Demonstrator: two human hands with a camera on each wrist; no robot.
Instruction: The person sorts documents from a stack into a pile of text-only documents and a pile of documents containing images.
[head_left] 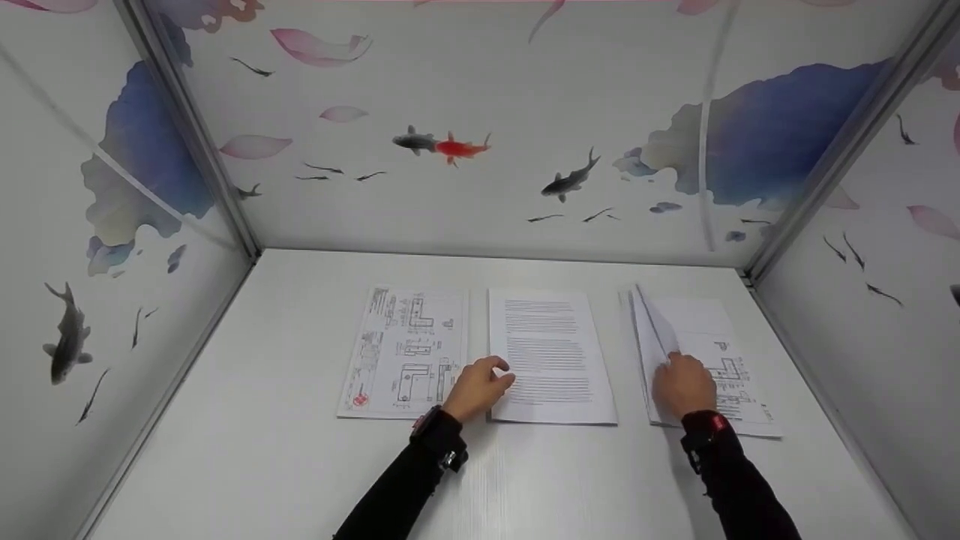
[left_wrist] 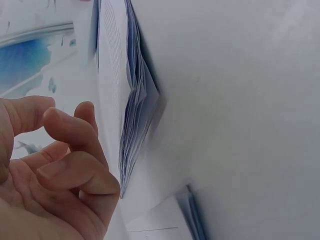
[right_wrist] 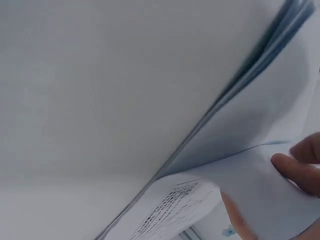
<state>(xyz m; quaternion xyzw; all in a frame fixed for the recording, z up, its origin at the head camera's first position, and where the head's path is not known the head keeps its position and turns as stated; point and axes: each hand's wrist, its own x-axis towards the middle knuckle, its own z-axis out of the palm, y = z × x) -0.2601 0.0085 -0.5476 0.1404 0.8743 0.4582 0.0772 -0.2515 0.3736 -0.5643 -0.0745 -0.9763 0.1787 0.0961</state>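
Three paper stacks lie side by side: a left stack [head_left: 420,352] of line drawings with a red stamp, a middle stack [head_left: 551,352] of printed text, and a right stack [head_left: 701,311] with drawings. My right hand [head_left: 686,386] is over the right stack and pinches a sheet of paper [right_wrist: 265,185], bent up from its left side. Printed lines show beneath the fold in the right wrist view. Between the left and middle stacks hovers my left hand [head_left: 478,390], fingers loosely curled and holding nothing. Its wrist view shows the middle stack's layered edges [left_wrist: 135,115] close by.
A white table [head_left: 247,450] bears the stacks. Panels with painted fish and petals enclose it: a back wall [head_left: 480,210], a left wall [head_left: 45,247] and a right wall [head_left: 870,352], joined by metal corner posts [head_left: 199,142]. Dark bands are on both wrists.
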